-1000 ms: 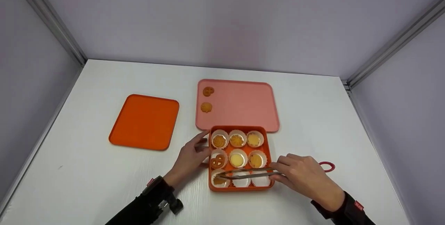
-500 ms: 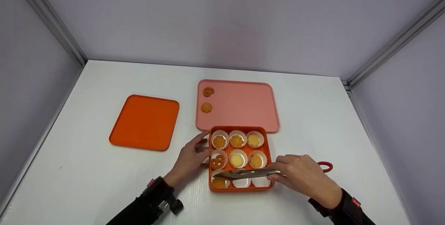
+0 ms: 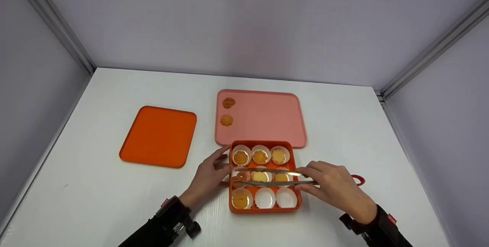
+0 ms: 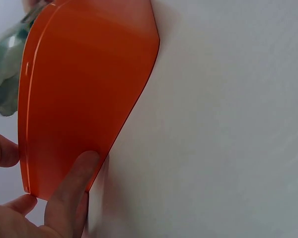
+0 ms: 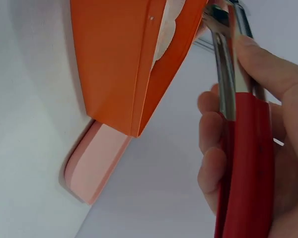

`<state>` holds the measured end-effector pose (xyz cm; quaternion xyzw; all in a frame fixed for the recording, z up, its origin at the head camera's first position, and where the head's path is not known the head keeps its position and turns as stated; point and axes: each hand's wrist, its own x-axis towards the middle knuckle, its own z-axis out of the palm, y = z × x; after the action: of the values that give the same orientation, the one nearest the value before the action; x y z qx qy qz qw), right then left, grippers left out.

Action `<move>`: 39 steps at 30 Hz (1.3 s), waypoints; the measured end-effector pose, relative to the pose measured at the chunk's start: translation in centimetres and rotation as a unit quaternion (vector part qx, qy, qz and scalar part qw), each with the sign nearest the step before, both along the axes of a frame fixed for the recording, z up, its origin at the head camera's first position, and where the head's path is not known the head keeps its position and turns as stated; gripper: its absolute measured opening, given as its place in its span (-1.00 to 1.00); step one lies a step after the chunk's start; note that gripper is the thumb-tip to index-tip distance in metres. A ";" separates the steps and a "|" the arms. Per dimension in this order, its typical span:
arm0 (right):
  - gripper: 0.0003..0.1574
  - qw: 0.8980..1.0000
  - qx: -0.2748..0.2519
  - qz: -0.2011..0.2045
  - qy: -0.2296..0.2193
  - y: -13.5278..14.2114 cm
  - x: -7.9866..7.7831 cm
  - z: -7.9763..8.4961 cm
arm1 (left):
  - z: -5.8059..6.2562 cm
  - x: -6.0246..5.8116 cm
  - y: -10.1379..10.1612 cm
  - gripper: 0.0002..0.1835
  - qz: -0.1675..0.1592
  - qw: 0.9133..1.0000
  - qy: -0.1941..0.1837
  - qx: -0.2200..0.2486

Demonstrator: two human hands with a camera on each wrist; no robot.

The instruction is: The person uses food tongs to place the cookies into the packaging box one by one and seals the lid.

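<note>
My right hand (image 3: 332, 186) grips a pair of tongs (image 3: 277, 183) with metal arms and red handles (image 5: 248, 168). The arms lie apart over the middle row of an orange box (image 3: 298, 203), their tips around the pretzel-shaped cookie (image 3: 237, 183) at its left. My left hand (image 3: 208, 174) rests on the box's left side, one finger (image 4: 72, 193) flat on the outer wall and others by the rim. White paper cups line the box in rows; a round cookie (image 3: 240, 200) sits in the front left cup. The front middle cup (image 3: 264, 198) and front right cup (image 3: 286, 197) hold nothing.
Behind the box lies a pink tray (image 3: 263, 113), its near edge overlapped by the box in the head view. A pretzel-shaped cookie (image 3: 229, 103) and a ridged cookie (image 3: 226, 120) lie on it. A flat orange tray (image 3: 158, 136) is off to the left on the white table.
The tongs have moved from the front left cup back to the middle row, and their arms, nearly together half a second ago, are now spread. My left hand stays at the box.
</note>
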<state>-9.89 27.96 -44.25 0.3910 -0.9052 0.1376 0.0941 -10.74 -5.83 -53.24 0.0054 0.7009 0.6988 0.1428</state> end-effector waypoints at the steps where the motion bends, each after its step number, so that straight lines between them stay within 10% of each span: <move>1: -0.55 1.000 -0.015 -0.002 0.003 0.1 -0.4 -0.1 | 0.0 0.0 0.0 -0.32 0.000 1.000 0.000 0.000; 9: -0.44 0.996 -0.064 -0.047 0.041 0.1 -5.5 -1.0 | 0.1 -0.3 0.2 -0.30 -0.008 1.000 0.006 0.012; 18: -0.49 0.994 -0.005 -0.111 -0.022 -2.0 -10.7 -2.2 | -0.1 -0.4 0.1 -0.32 -0.006 1.000 0.007 -0.010; 32: -0.43 0.992 0.035 -0.100 -0.071 -6.0 -14.2 -3.0 | -0.1 -0.4 -0.1 -0.30 -0.013 1.000 0.005 -0.024; 39: -0.40 0.991 0.032 -0.084 -0.097 -7.4 -15.5 -3.5 | 2.8 0.4 -0.7 -0.32 -0.023 1.000 0.005 -0.017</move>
<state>-25.40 20.57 -47.80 0.3011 -0.9436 0.1374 0.0046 -10.36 -6.54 -50.46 0.0229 0.7129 0.6834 0.1554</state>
